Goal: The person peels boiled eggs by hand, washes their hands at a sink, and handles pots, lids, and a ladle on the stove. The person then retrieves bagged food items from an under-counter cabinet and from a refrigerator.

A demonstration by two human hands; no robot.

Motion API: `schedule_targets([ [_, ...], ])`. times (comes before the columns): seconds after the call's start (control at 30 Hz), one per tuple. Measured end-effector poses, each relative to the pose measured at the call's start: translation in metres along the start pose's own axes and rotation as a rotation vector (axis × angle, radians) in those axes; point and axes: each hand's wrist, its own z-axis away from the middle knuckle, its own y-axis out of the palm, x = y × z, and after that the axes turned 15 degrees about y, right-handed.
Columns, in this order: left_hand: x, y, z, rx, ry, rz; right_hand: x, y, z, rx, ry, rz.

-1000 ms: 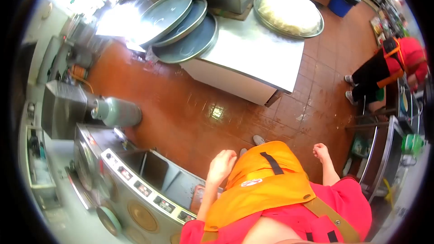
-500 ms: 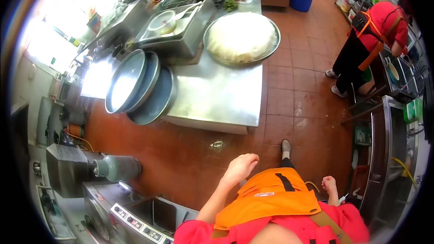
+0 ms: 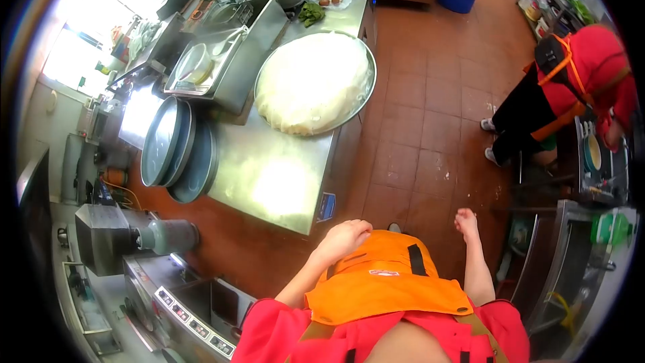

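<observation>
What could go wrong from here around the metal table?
The round trays jut past the left edge of the metal table; a bump might tip them. The wide pan under the pale mound also reaches over the right edge, so a passing hip could catch it. The tiled floor looks shiny, perhaps slippery.

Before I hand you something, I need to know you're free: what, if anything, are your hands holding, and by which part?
Nothing visible: the left hand is loosely curled by the orange fabric apron, the right hand curled off to its side.
</observation>
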Motion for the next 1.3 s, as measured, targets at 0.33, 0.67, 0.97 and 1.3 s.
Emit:
schedule_targets([
  [0.33,0.055,-0.092,-0.09,-0.277,-0.188,0.29,0.368,0.105,-0.085,0.267,-0.307,-0.196],
  [0.67,0.084,-0.15,-0.153,-0.661,-0.438,0.515,0.626,0.286,-0.133,0.521,-0.472,0.164],
  [0.97,0.015,-0.121,-0.241,-1.179,-1.037,0.599,0.793,0.581,-0.257,0.296,-1.549,0.652],
  [1.3,-0.011,-0.141,-0.316,-1.179,-1.034,0.269,0.939,0.589,-0.225,1.344,-0.316,-0.057],
])
